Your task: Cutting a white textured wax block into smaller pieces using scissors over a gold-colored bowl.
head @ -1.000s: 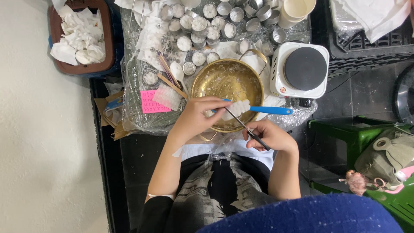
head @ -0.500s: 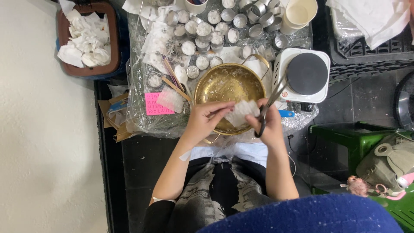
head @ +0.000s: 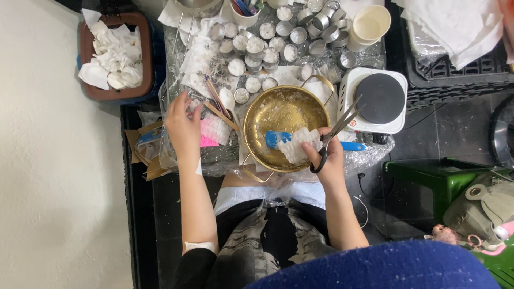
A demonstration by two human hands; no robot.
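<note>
Work surface: a low table (head: 214, 160) wrapped in clear plastic film, set on a dark floor beside a pale wall at left. Far left stood a brown bin (head: 85, 59) filled with crumpled white tissue. Small round metal tins (head: 267, 48), many holding white wax, crowded the far side. A pink note (head: 208, 141) lay near the left edge. A white hotplate (head: 377, 101) with black disc stood right. Centre: a brass bowl (head: 281, 115), flecked white, with a blue spatula (head: 278, 139) across it. The right hand (head: 327, 158) gripped scissors (head: 334, 134) and a ridged white wax piece (head: 297, 145) over the bowl's near rim. The left hand (head: 183, 126) was spread open, fingers on the film.
</note>
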